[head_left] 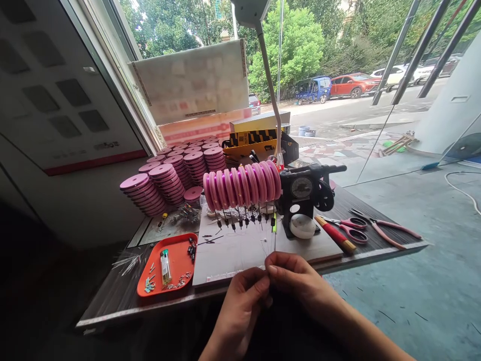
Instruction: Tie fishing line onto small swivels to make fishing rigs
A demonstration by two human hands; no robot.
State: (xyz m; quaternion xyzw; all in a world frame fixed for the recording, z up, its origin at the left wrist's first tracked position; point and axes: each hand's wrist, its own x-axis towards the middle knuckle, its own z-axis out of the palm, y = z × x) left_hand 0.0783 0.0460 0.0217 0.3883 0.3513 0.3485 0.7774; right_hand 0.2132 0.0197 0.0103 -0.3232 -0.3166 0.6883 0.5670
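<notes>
Near the table's front edge, my left hand and my right hand meet with fingertips pinched together. A thin line runs up from the fingertips of my right hand toward a row of pink spools. Whatever is between my left fingertips is hidden or too small to make out. The spools sit side by side on a black crank winder, and small black pieces hang below them on short lines. A yellow-green strip hangs at the row's right end.
Left of the pale board lies an orange tray with a small tube and tiny parts. Pink spool stacks stand behind. Scissors, pliers and a red-handled tool lie right. A lamp arm rises behind.
</notes>
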